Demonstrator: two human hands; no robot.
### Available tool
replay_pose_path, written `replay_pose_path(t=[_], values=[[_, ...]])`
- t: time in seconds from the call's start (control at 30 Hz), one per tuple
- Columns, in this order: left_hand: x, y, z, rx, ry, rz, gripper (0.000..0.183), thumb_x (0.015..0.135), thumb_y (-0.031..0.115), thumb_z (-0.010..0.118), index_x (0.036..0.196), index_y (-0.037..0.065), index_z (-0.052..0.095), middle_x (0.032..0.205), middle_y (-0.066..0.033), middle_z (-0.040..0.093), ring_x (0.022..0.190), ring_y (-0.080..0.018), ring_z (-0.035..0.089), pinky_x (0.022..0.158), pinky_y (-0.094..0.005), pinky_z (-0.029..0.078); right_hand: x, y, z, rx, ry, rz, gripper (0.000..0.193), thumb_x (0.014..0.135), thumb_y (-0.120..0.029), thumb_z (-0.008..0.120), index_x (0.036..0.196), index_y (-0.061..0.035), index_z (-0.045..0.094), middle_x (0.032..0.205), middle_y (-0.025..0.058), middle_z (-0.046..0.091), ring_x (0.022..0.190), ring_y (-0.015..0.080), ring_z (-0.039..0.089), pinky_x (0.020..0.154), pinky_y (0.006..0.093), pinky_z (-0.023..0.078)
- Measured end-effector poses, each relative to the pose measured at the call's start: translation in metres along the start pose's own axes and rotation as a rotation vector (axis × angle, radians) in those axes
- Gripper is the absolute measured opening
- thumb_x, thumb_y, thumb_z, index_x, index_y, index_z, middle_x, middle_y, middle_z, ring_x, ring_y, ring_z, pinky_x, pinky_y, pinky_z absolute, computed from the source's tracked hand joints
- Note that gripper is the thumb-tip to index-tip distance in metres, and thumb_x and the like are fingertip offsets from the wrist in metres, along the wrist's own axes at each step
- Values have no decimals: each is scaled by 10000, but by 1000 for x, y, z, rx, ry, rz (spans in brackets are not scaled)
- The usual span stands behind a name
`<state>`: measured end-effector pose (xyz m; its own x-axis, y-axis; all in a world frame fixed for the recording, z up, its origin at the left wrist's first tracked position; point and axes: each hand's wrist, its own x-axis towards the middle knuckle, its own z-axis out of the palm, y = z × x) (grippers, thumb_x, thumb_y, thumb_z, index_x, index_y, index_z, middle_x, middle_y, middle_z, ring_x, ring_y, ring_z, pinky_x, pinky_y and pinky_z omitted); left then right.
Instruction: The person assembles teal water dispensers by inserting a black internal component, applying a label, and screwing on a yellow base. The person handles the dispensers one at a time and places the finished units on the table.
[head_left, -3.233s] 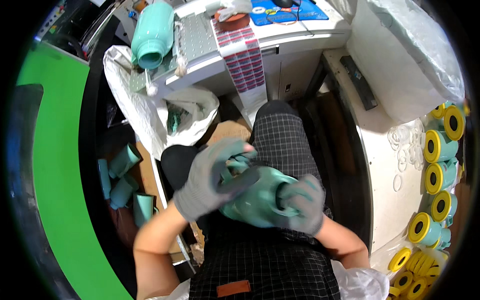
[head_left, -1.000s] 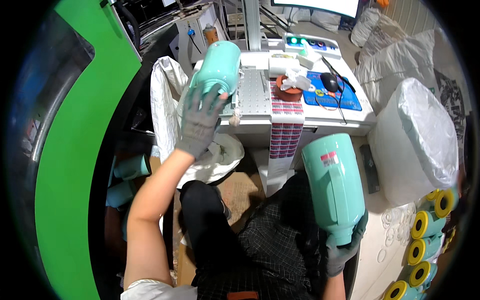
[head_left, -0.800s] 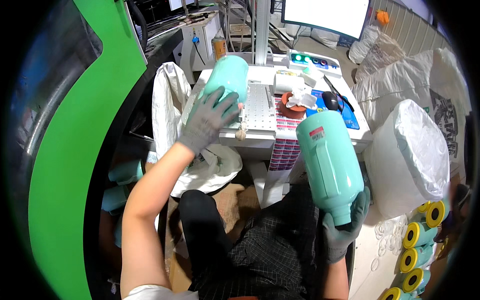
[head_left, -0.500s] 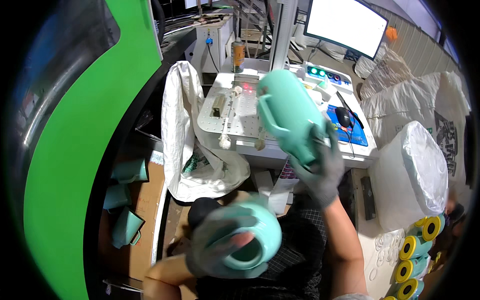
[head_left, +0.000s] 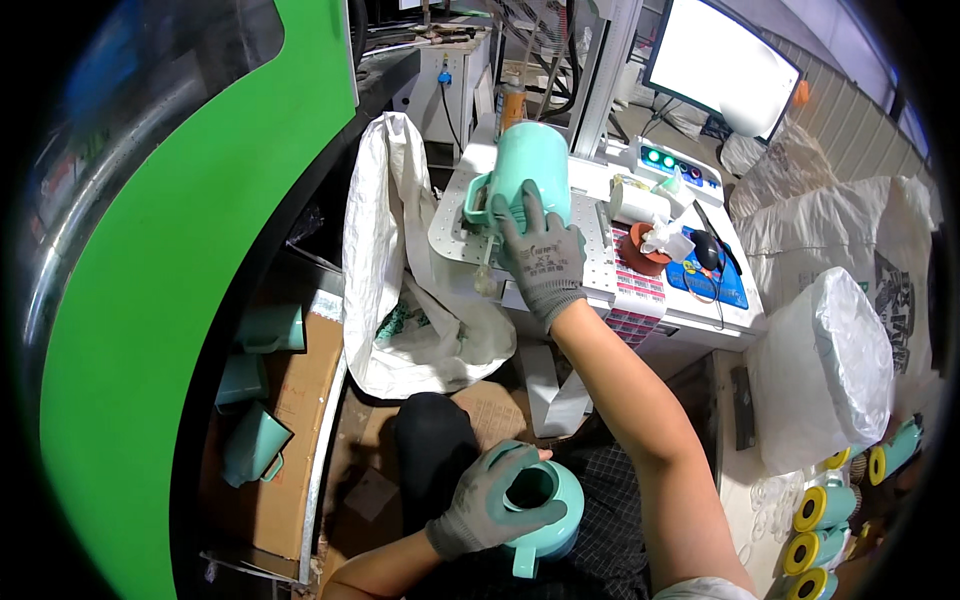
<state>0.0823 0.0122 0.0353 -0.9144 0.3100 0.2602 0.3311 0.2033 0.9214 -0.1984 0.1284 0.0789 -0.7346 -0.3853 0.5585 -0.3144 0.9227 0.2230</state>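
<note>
My left hand, in a grey-green glove, grips a mint green handled jug at my lap. Its round mouth faces up and its handle points toward me. My right hand, gloved alike, reaches forward with its fingers spread over another mint green handled jug. That second jug is at the perforated white platform, its handle on the left; the near end is hidden under my palm. It seems to rest on the platform, but its underside does not show.
A white sack stands left of the platform. Several jugs lie in a cardboard-lined bin at left, beside a curved green panel. To the right are a brown pot, mouse, monitor, white lined bucket and yellow-ended jugs.
My right hand has brought its jug forward and down to the platform and turned it. My left hand has lowered its jug slightly toward me and to the right. The view has shifted a little.
</note>
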Motion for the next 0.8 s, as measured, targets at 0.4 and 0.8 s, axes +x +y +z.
replay_pose_path(t=[0.4, 0.8], values=[[12, -9, 20, -35, -126, 61, 747, 801, 357, 904, 1382, 26, 569, 1293, -169, 612, 1177, -319, 635, 1025, -439, 517, -17, 37, 29, 189, 73, 46, 400, 869, -240, 674, 1245, -107, 657, 1136, 193, 646, 768, 275, 664, 601, 452, 489], [44, -44, -7, -65, -299, -199, 633, 948, 230, 773, 1440, -46, 488, 1361, -160, 573, 1163, -257, 559, 1008, -396, 476, -444, 133, -160, 187, 170, 725, 690, 820, -317, 809, 1397, -17, 578, 1365, 258, 599, 1172, 401, 637, 988, 497, 530]])
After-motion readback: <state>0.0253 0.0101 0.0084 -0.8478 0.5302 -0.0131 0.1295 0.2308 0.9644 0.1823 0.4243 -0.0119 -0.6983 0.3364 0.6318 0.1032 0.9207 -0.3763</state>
